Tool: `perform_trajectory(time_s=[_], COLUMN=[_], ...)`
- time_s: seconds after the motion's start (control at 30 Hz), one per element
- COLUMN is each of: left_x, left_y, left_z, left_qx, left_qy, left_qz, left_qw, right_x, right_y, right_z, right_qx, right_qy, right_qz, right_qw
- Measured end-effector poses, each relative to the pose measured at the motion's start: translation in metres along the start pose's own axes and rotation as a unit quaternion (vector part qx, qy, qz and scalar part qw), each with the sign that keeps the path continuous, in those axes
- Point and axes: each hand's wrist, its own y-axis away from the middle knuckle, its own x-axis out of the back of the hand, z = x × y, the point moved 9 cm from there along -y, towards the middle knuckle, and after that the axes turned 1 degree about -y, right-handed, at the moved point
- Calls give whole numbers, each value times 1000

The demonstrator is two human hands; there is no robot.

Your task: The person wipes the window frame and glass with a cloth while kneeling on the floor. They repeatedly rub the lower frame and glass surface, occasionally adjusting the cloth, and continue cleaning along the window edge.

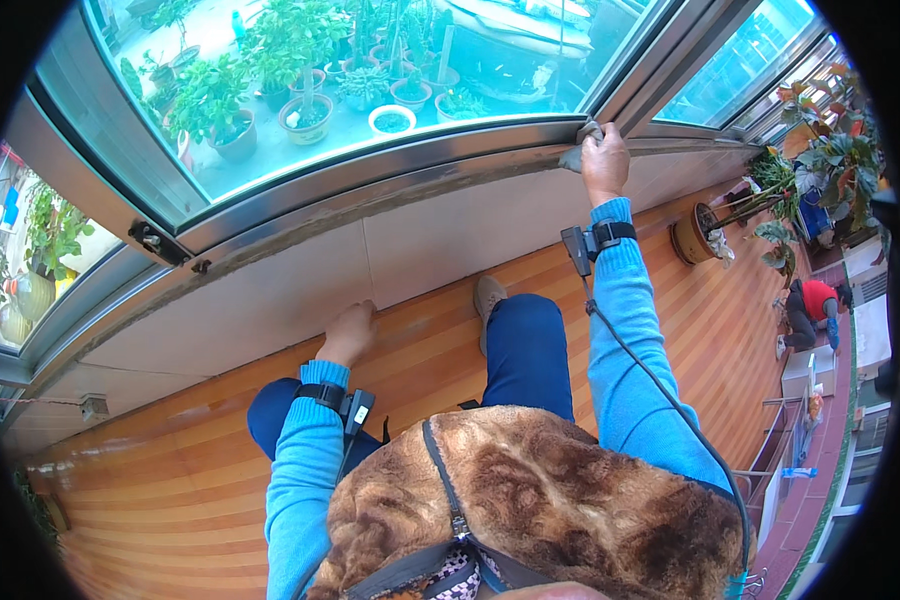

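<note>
My right hand (606,161) grips a grey cloth (572,157) against the lower metal frame (420,166) of a sliding window. The fingers press at the pane's bottom corner, where the frame meets an upright. Above the frame, the tinted glass pane (487,82) shows potted plants on the other side. My left hand (349,332) hangs lower, before the pale tiled wall (450,232) under the window. Its fingers are curled in, and nothing shows in them. Whether it touches the tile I cannot tell.
At the left, a window latch (157,241) sits by an opened gap. A small socket box (94,407) is low on the wall. To the right stands a potted plant (694,232) on the striped wood floor (435,352). Farther right, a person in red (817,300) bends down.
</note>
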Motion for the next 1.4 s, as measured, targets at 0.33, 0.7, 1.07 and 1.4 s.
perform_trajectory(time_s=[0.33,0.7,1.07,1.4], left_x=[6,9,31,45], left_y=[6,4,26,41], left_z=[0,10,16,7], left_qx=[6,-30,-16,-23], left_qy=[14,-43,9,46], left_qz=[-2,15,26,41], left_qw=[1000,999,999,998], right_x=[19,-19,-34,-35], right_y=[-12,15,117,233], right_z=[28,-19,-179,-386], right_qx=[1,77,66,257], right_qy=[-35,-89,-207,-212], right_qz=[39,18,-88,-143], right_qw=[999,993,972,932])
